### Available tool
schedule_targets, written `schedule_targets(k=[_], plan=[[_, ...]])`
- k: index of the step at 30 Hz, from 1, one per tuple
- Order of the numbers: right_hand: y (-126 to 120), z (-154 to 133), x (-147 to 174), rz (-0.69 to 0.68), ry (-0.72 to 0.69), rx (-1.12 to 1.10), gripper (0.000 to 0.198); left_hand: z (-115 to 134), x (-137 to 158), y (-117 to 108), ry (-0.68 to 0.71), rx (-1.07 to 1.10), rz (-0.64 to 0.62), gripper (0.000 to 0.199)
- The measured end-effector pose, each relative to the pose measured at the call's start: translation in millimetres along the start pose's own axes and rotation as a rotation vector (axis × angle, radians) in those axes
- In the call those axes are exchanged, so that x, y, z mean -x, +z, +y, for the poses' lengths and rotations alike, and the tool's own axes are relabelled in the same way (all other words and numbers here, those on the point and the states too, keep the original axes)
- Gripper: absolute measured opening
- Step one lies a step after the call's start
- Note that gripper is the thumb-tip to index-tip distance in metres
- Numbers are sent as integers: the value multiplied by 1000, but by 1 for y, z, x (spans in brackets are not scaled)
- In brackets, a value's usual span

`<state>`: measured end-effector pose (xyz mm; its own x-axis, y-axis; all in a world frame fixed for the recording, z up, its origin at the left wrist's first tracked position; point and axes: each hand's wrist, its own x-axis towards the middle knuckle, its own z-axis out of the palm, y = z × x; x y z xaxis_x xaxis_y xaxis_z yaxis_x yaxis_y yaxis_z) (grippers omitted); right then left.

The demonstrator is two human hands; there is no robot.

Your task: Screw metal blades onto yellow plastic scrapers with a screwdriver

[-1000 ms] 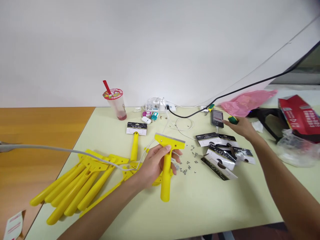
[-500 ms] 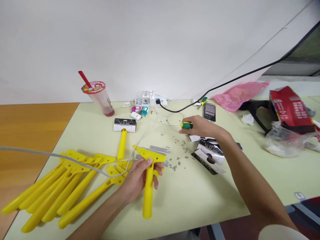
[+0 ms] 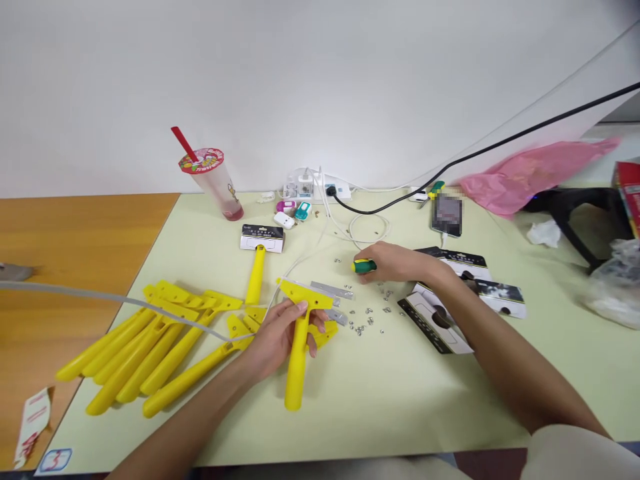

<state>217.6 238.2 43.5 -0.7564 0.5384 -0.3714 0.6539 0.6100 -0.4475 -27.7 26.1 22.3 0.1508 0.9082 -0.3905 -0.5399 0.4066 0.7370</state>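
My left hand [image 3: 273,340] grips a yellow scraper [image 3: 297,373] just below its wide head, thumb in front, with the handle hanging toward me. Curled around a green and yellow screwdriver handle [image 3: 364,266], my right hand [image 3: 395,262] is low over the table; its fingertips are hidden and the shaft is not visible. Small metal screws or nuts [image 3: 369,320] lie scattered below that hand. Beside the scraper head lie flat metal blades [image 3: 333,289]. More yellow scrapers [image 3: 170,363] are piled to the left, some partly behind my left hand.
A scraper with a card sleeve [image 3: 263,239] lies behind the pile. Black-and-white card sleeves [image 3: 437,320] sit under my right forearm. Farther back are a drink cup [image 3: 215,183], power strip [image 3: 343,191], phone [image 3: 447,215] and pink bag [image 3: 530,177]. A grey cable [image 3: 125,300] crosses the pile.
My right hand with the screwdriver has come down toward the scattered metal pieces. My left hand still holds the scraper in much the same pose. The view has shifted.
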Motion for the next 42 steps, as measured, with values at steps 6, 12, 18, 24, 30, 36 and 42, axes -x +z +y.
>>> schedule_targets(k=[6, 12, 18, 24, 30, 36, 42], plan=[[0, 5, 2, 21, 30, -2, 25, -5, 1, -4, 9, -5, 1, 38], [1, 9, 1, -1, 40, 21, 24, -6, -2, -5, 51, 0, 8, 39], [-6, 6, 6, -72, 78, 30, 19, -8, -3, -8, 96, 10, 25, 42], [-7, 14, 6, -56, 55, -15, 23, -11, 0, -5, 121, -28, -15, 39], [-7, 20, 5, -41, 46, -28, 26, -13, 0, -4, 123, -45, -30, 37], [-4, 15, 4, -18, -4, -32, 24, -13, 0, -3, 120, -36, -22, 39], [-2, 8, 4, -17, 16, 50, 29, -13, 1, -3, 115, -43, -25, 40]])
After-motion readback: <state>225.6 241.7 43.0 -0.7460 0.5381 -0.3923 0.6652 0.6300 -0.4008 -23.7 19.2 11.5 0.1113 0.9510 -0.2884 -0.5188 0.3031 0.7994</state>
